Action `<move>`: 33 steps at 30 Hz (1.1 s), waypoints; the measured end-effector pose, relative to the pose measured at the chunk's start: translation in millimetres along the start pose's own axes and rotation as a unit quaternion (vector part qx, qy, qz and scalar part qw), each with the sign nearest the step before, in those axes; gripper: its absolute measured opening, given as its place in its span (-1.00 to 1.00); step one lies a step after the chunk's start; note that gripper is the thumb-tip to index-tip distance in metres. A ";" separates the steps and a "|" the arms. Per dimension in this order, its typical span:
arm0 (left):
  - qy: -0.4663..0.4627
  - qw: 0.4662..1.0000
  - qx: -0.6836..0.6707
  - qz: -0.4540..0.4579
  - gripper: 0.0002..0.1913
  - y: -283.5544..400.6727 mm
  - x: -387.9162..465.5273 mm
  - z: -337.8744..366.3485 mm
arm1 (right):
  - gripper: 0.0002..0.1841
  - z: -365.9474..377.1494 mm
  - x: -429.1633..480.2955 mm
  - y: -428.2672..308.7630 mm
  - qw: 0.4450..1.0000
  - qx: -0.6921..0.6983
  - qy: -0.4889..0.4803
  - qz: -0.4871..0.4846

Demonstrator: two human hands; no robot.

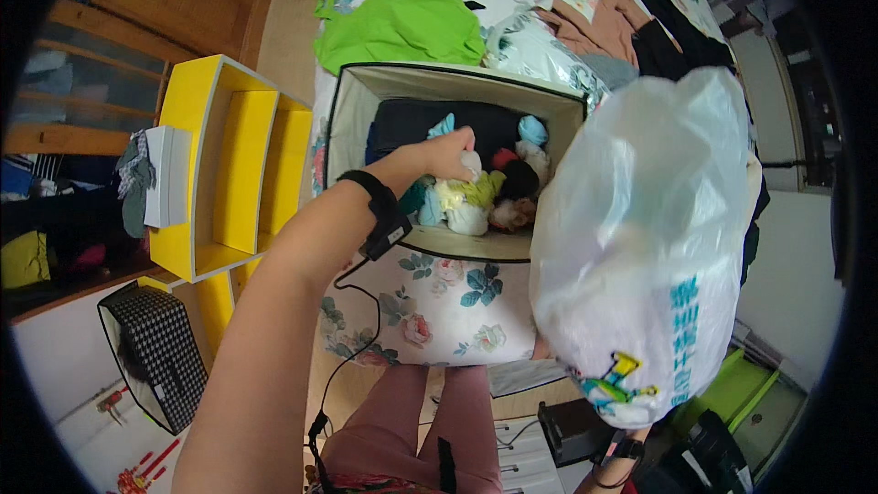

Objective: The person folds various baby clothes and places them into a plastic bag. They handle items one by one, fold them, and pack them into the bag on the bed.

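Observation:
My left hand (453, 153) is inside an open fabric storage box (418, 245), its fingers closed around a small white bundle (470, 163). Below it lie rolled or balled cloth items in white, yellow-green (483, 186) and light blue. A black ball (519, 180), a red one and another light blue one (532, 129) are farther right, and folded dark cloth (446, 110) fills the far side. A large, full white plastic bag (638, 233) is held up right of the box. My right hand (542, 348) is mostly hidden behind this bag, with the wrist showing beneath it.
The box rests on a bed with a floral sheet (446, 315). Beyond it are a green garment (411, 20), another plastic bag (542, 48), and pink-brown and black clothes (610, 20). To the left stand yellow shelves (240, 165) and a houndstooth box (161, 350). A cable hangs from my left wrist.

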State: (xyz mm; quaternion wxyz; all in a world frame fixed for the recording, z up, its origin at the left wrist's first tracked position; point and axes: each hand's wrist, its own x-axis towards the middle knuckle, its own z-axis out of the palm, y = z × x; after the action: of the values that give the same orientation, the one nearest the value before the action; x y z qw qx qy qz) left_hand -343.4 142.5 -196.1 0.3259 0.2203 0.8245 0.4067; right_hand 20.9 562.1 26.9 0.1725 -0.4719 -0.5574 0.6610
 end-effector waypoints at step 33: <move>-0.085 0.963 0.256 -0.007 -0.85 82.1 95.0 32.8 | -0.47 68.9 46.1 60.1 0.992 0.030 -0.055 0.114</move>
State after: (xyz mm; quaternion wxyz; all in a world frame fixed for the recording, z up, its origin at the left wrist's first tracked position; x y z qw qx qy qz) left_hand -377.4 266.4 -178.3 0.3303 0.3243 0.8720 0.1593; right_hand -40.2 538.1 -51.7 0.0793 -0.4902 -0.4884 0.7175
